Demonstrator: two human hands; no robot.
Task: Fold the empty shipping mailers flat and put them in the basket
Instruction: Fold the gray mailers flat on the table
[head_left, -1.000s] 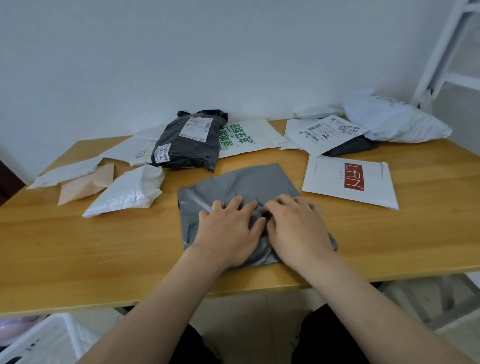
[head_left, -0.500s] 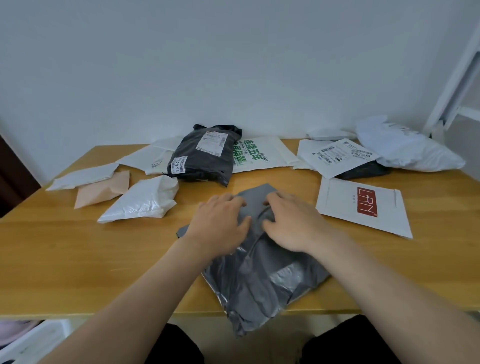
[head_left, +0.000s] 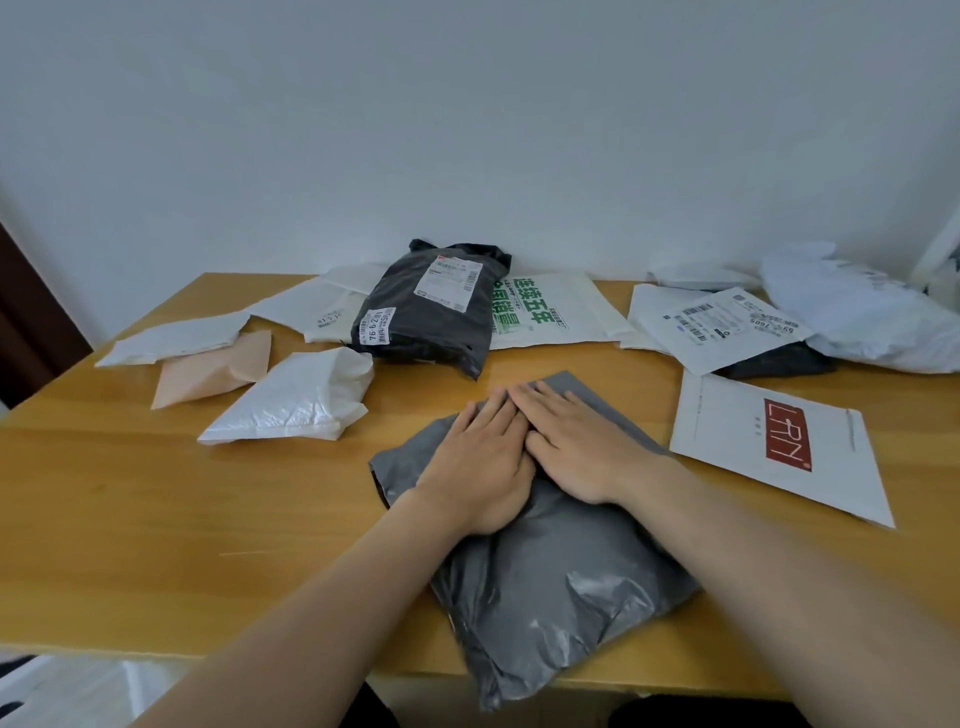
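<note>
Left hand (head_left: 480, 465) and right hand (head_left: 579, 447), fingers straight and together, press the crinkled grey plastic mailer (head_left: 540, 582): light, limp, slippery; probably best gripped at the edges beyond the fingertips.

Light wooden table (head_left: 130, 519) (grain running sideways), plain white wall (head_left: 467, 130) behind, dark panel (head_left: 23, 332) far left

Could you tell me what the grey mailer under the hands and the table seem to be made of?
The grey mailer looks like thin plastic film, slightly glossy: it crumples with shiny creases. The table looks like smooth light wood or veneer, with visible grain.
</note>
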